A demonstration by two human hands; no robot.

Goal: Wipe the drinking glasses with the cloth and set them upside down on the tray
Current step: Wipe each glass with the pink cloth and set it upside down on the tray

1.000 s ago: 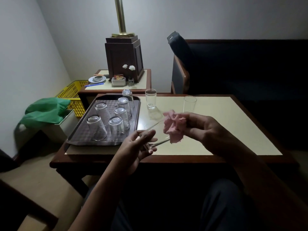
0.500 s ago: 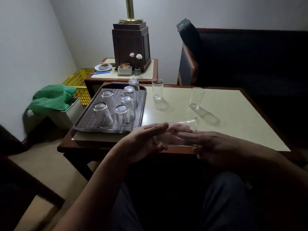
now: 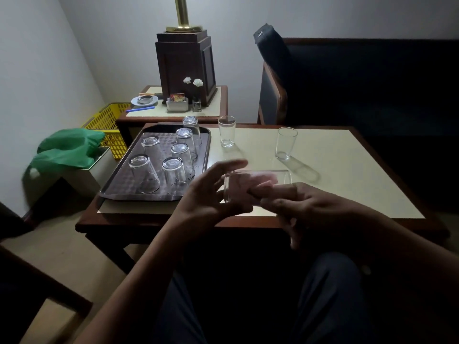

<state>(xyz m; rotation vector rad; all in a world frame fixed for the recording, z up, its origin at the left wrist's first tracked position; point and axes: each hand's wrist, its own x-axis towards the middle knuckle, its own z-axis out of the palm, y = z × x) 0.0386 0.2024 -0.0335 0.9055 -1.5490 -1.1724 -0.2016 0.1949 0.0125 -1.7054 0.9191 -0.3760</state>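
Wiping is the step in hand. In the head view, mid-frame, our left hand (image 3: 211, 194) clasps the glass (image 3: 284, 178) lying sideways, while our right hand (image 3: 318, 207) pinches the pink cloth (image 3: 264, 178) inside it. Next, we judge: cloth out, glass inverted onto the tray (image 3: 116, 193) at centre left, where open space is scarce.

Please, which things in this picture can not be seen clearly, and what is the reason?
All in the head view:
- cloth: mostly hidden inside the held glass, behind fingers of the right hand; its grip unclear.
- fingertips of the left hand: smeared by motion.
- card on the side table: print too small.
- lamp: top cut off by the upper edge.
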